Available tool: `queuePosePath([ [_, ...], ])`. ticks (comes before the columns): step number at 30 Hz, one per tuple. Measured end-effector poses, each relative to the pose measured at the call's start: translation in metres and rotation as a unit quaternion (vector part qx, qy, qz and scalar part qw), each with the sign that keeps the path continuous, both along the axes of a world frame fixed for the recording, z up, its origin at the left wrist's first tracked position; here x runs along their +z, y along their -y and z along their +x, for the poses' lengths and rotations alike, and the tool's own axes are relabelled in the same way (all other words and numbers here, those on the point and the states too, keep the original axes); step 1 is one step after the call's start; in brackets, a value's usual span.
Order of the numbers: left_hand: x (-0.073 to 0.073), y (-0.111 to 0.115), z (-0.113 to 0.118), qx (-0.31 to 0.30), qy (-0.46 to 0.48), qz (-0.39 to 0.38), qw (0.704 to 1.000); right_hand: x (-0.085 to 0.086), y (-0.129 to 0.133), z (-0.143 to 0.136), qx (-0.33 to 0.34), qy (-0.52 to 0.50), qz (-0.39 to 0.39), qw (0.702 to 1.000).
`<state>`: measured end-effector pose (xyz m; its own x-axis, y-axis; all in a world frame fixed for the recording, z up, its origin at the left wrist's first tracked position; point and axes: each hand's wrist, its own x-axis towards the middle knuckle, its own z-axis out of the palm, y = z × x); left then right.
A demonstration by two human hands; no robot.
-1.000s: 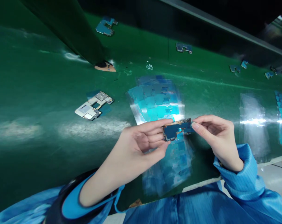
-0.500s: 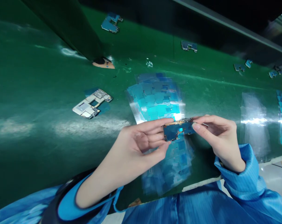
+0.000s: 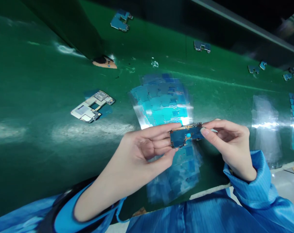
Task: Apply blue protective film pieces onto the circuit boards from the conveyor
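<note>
A small phone circuit board [image 3: 178, 137], its face covered by dark blue film, is held up between my two hands. My left hand [image 3: 149, 147] grips its left end, with the thumb at the lower corner and a finger along the upper edge. The thumb and forefinger of my right hand [image 3: 226, 136] pinch its right end, and a thin pale edge shows by those fingers. Below the board lie overlapping clear sheets [image 3: 163, 103] with blue film pieces on them. Another circuit board [image 3: 92, 106], silver-faced, rests on the green mat to the left.
A dark post [image 3: 86, 35] stands on the green mat [image 3: 35, 97] at the upper left. More boards lie toward the back, including a blue-covered one [image 3: 121, 21] and a grey one [image 3: 202, 47]. Clear sheets [image 3: 265, 129] lie at the right.
My hands keep the same hold on the board. The view has shifted slightly, so the loose board on the left and the boards at the back sit a little differently in the picture.
</note>
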<state>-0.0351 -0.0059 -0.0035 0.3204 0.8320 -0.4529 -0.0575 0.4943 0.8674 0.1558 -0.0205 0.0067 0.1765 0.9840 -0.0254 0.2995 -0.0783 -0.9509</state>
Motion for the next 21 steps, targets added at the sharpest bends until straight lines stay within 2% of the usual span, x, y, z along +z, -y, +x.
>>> queuePosePath([
  [14,0.0018,0.0021,0.0018,0.02,0.004,0.004,1.0,0.0006,-0.0003,-0.001,-0.002,0.007,0.005,1.0],
  [21,0.002,0.0013,-0.0002,0.008,-0.04,0.003,0.999,0.0008,0.0001,-0.0015,-0.004,0.002,0.0,1.0],
])
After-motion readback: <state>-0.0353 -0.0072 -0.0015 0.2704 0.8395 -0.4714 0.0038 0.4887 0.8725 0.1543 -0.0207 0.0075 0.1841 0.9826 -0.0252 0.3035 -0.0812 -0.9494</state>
